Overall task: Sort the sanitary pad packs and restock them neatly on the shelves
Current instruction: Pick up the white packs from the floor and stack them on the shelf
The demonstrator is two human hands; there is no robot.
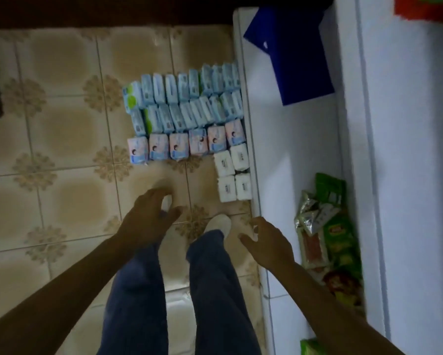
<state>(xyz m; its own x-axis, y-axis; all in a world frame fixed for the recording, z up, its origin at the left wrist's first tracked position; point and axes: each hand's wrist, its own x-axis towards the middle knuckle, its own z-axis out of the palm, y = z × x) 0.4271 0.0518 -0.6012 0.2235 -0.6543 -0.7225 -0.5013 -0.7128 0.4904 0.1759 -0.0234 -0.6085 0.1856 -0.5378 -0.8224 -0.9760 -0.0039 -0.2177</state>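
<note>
Sorting looked finished to me: blue packs [184, 103] stood in two rows on the floor [61, 124], pink packs [187, 144] lined up beside them, and four white packs [232, 172] sat against the shelf [292, 149] edge. No pack lay on the shelf, so restocking remained. My left hand [151, 216] and right hand [269, 247] hung loose, holding nothing.

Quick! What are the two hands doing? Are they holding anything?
Left hand: open, fingers loosely curled, holding nothing.
Right hand: open, fingers spread, holding nothing.
</note>
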